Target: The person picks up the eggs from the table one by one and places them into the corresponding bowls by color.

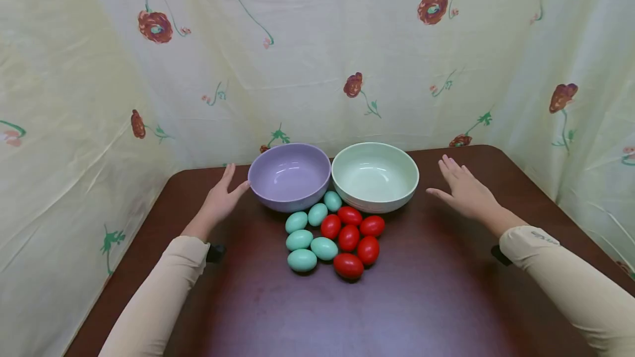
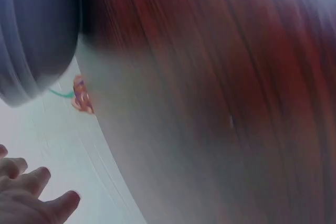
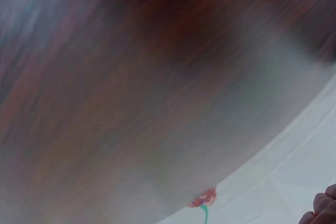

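Note:
A purple bowl (image 1: 290, 175) and a pale green bowl (image 1: 375, 176) stand side by side at the back of the table. Just left of the purple bowl, my left hand (image 1: 218, 201) has its fingers spread, the thumb tip close to the rim; whether it touches cannot be told. My right hand (image 1: 468, 194), fingers extended, is held to the right of the green bowl, apart from it and holding nothing. In front of the bowls lie several turquoise eggs (image 1: 300, 239) on the left and several red eggs (image 1: 349, 238) on the right.
The dark brown table (image 1: 397, 313) has a glossy surface with rounded back corners. A cream floral curtain (image 1: 307, 70) hangs behind it and along both sides. In the left wrist view, the bowl's side (image 2: 37, 35) fills the upper left.

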